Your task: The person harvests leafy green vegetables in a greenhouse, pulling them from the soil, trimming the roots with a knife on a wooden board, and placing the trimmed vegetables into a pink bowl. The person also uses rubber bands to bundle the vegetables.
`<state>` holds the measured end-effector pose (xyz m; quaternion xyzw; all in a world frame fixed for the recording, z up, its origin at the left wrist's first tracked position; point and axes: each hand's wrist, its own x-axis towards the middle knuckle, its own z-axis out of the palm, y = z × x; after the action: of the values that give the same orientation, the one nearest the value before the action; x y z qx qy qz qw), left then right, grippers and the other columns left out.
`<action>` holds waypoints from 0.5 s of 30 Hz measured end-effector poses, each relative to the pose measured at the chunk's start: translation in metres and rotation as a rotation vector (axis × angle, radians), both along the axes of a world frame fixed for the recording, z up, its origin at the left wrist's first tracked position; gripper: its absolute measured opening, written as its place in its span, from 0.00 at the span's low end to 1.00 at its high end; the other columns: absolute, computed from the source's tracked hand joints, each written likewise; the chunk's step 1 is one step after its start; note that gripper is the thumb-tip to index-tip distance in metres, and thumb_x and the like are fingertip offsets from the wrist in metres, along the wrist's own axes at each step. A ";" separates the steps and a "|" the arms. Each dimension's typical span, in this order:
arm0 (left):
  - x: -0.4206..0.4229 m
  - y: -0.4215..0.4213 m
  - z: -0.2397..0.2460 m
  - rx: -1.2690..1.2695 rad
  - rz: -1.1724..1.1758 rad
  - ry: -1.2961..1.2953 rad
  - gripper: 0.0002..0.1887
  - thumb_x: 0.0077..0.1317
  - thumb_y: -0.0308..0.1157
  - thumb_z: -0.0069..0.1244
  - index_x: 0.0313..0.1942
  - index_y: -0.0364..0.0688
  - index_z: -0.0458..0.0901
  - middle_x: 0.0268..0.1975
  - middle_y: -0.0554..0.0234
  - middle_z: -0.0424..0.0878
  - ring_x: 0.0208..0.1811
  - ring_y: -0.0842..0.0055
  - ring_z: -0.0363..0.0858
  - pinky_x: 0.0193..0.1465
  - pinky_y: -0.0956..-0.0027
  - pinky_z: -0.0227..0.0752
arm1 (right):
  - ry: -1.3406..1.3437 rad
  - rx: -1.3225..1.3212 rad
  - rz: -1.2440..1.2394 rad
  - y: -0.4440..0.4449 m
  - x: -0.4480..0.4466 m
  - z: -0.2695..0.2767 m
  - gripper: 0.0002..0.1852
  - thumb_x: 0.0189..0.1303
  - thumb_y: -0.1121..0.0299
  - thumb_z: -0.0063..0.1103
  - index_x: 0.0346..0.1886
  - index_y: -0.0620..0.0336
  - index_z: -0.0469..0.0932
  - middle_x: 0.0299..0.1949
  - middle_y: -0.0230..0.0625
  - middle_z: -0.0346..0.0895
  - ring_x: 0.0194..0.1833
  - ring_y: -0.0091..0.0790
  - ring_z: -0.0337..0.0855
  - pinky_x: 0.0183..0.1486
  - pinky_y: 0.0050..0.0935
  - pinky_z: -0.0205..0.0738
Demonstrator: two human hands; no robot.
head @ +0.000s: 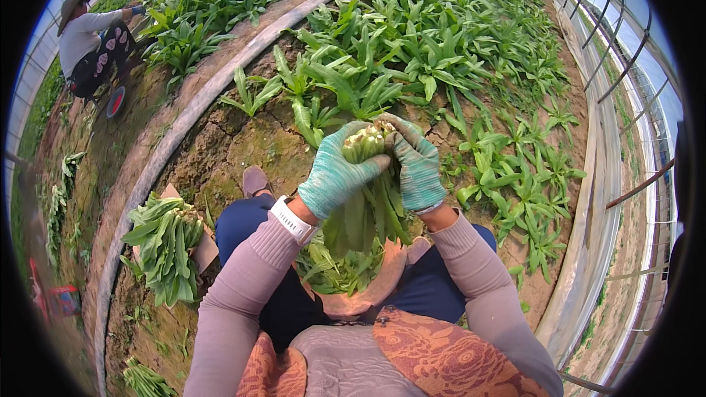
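Note:
Both my hands wear green knitted gloves and meet around a bunch of long-leaved greens (364,146). Its pale cut stem ends point up and away from me, and the leaves hang down. My left hand (345,165) wraps the bunch below the stem ends, thumb across its front. At the right side, my right hand (416,160) grips the bunch near the stem ends, with its fingertips partly hidden. Beneath the hanging leaves, a pinkish-orange basin (386,275) sits between my legs, holding loose green leaves (336,273).
Left of my knee, bundled greens (171,248) lie on cardboard (207,248); another bunch (146,377) lies lower left. Rooted plants (408,49) grow ahead. A pale raised strip (220,74) curves along the left. Beyond it, a person (96,38) crouches. Plastic sheeting (595,204) edges the right.

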<state>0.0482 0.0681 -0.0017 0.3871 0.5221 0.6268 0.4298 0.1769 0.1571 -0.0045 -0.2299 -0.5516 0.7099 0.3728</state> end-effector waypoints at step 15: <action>-0.003 -0.016 0.001 -0.018 -0.004 0.089 0.24 0.56 0.30 0.67 0.52 0.37 0.80 0.46 0.65 0.84 0.46 0.80 0.81 0.52 0.71 0.76 | 0.161 -0.079 0.202 -0.011 0.001 -0.009 0.20 0.71 0.66 0.55 0.63 0.63 0.75 0.62 0.39 0.76 0.62 0.33 0.75 0.67 0.32 0.68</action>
<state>0.0451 0.0524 -0.0002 0.4117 0.5455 0.6036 0.4107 0.1780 0.1457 -0.0139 -0.1301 -0.5120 0.7809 0.3333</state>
